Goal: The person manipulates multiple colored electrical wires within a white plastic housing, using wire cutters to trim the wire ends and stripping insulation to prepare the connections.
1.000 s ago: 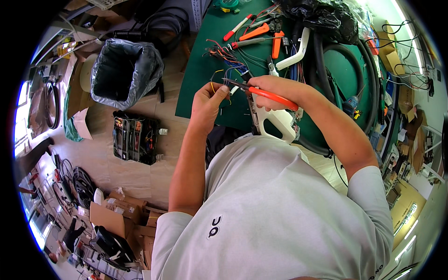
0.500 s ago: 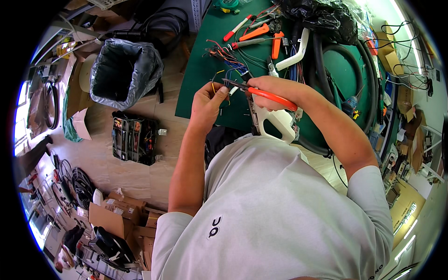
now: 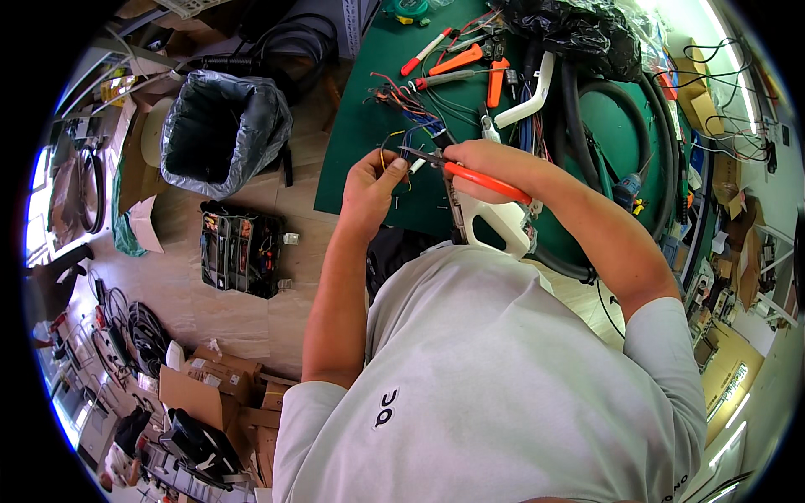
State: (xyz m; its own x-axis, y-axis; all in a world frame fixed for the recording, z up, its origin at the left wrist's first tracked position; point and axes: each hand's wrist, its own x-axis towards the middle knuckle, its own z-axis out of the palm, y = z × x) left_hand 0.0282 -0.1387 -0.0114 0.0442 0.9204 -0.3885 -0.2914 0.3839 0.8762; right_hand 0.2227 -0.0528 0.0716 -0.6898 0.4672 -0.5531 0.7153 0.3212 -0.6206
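Observation:
Between the thumb and fingers of my left hand (image 3: 374, 185) a thin yellow-and-black wire (image 3: 386, 151) is pinched. My right hand (image 3: 482, 163) is closed around red-handled long-nose pliers (image 3: 490, 182). Their dark pointed jaws reach left, close to my left thumb; whether they touch a wire I cannot tell. A small white sleeve-like piece (image 3: 418, 165) shows just under the jaws. Beyond the hands, a bundle of thin coloured wires (image 3: 411, 109) fans out of a dark cable. Below my right hand is a white moulded housing with an opening (image 3: 508, 241).
On the green tabletop (image 3: 342, 163) lie orange-handled tools (image 3: 498, 82), a red-and-white marker-like tool (image 3: 426, 50), a white bent bar (image 3: 530, 96) and thick black cable (image 3: 579, 126). A lined bin (image 3: 279, 134) and an open tool case (image 3: 241, 251) stand on the floor to the left.
The plier jaws have tipped slightly downward near my left thumb. Both hands otherwise keep nearly the same place and hold.

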